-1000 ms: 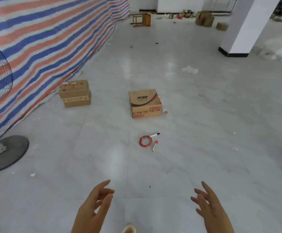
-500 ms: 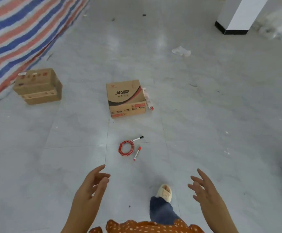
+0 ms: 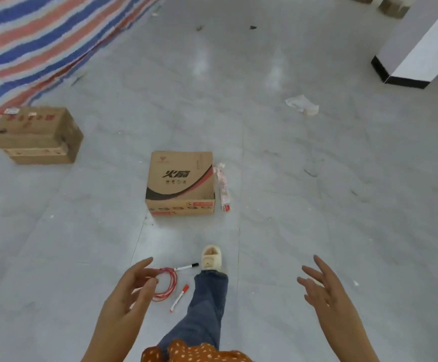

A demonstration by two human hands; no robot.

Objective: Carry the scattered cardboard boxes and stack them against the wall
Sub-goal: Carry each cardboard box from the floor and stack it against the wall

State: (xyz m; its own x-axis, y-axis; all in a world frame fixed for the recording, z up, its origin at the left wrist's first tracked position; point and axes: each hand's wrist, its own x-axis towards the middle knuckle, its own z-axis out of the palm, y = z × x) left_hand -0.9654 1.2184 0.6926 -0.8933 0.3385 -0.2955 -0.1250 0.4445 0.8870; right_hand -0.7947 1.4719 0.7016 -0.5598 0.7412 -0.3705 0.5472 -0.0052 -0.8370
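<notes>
My left hand [image 3: 131, 291] is out in front of me at the bottom of the view, fingers loosely spread and a little bent, holding nothing. My right hand [image 3: 325, 288] is out on the other side, fingers straight and fanned wide, also holding nothing. The 2 hands are well apart, palms turned toward each other.

The printed box [image 3: 181, 182] sits on the floor [image 3: 317, 205] straight ahead of me, closed, with black characters and a dark and red swoosh on its top. A pink wrapper [image 3: 223, 186] lies just beside its right edge. Off to the left is a stack [image 3: 36, 135] of 2 plain boxes, one on the other, close to the striped tarp [image 3: 43, 35] that hangs along that side; I cannot tell whether the stack touches it.

My foot, in a cream slipper [image 3: 211, 258], is planted between me and the printed box, jeans leg [image 3: 205, 309] stretched forward. Just left of the slipper a red rope [image 3: 168, 286] lies coiled on the floor with its 2 white handles, partly behind my left fingers in the view. A crumpled paper [image 3: 301, 104] lies farther off to the right, near a white pillar [image 3: 421, 48] with a black base.
</notes>
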